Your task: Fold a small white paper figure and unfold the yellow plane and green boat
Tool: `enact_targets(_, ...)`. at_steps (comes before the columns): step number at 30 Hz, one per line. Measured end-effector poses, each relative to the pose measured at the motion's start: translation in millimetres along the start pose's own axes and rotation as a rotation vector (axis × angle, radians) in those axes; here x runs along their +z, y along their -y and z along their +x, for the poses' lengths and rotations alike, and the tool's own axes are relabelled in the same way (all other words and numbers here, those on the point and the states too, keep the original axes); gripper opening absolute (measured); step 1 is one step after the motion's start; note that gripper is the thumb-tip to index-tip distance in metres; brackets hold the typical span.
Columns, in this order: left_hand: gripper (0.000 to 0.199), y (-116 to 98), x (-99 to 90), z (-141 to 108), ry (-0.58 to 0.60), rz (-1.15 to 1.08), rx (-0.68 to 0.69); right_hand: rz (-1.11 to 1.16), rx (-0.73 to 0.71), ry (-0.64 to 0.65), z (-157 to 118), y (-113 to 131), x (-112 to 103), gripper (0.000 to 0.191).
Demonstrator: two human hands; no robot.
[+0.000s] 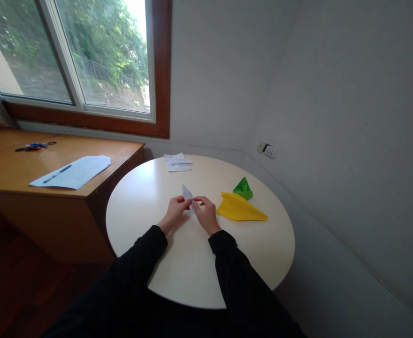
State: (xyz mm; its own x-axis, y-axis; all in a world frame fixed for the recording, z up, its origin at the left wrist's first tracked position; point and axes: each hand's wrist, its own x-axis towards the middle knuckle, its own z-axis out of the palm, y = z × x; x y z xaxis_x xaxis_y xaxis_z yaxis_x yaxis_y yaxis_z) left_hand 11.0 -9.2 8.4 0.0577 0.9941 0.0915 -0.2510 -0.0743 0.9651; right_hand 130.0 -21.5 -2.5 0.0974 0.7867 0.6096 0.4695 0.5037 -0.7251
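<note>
A small folded white paper (pixel 187 192) is held between both hands over the round table (pixel 192 272). My left hand (pixel 174 211) pinches it from the left, and my right hand (pixel 205 214) pinches it from the right, the fingertips of both nearly meeting. One pointed end of the paper sticks up beyond the fingers; part of it is hidden behind them. Just right of my right hand lies a yellow folded paper (pixel 240 208), with a green folded paper (pixel 243 188) behind it.
White paper pieces (pixel 177 163) lie at the table's far edge. On the wooden desk (pixel 62 202) at the left are white sheets (pixel 80 171) with a pen (pixel 57 173) on them, and dark and blue tools (pixel 35 146). A wall socket (pixel 270 151) is beyond the table.
</note>
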Motion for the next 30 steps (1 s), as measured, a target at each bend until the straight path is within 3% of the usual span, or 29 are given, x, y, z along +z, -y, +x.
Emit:
enact_targets(8,0.021,6.4,-1.7,4.0,-0.047,-0.038,-0.031,-0.013,-0.089,0.039,-0.5,-2.7,0.7,0.020)
enact_targets(13,0.027,5.0,-2.4,2.6,-0.003,-0.153,-0.104,-0.065,-0.167,0.090,-0.8,-4.0,1.3,0.019)
enact_targets(21,0.034,6.0,-3.1,2.8,0.086,-0.172,-0.154,-0.129,-0.132,0.133,-0.1,-7.5,0.0,0.020)
enact_targets(30,0.017,2.3,-1.6,1.3,0.138,-0.236,-0.159,-0.039,-0.048,0.072,0.8,-9.9,0.1,0.023)
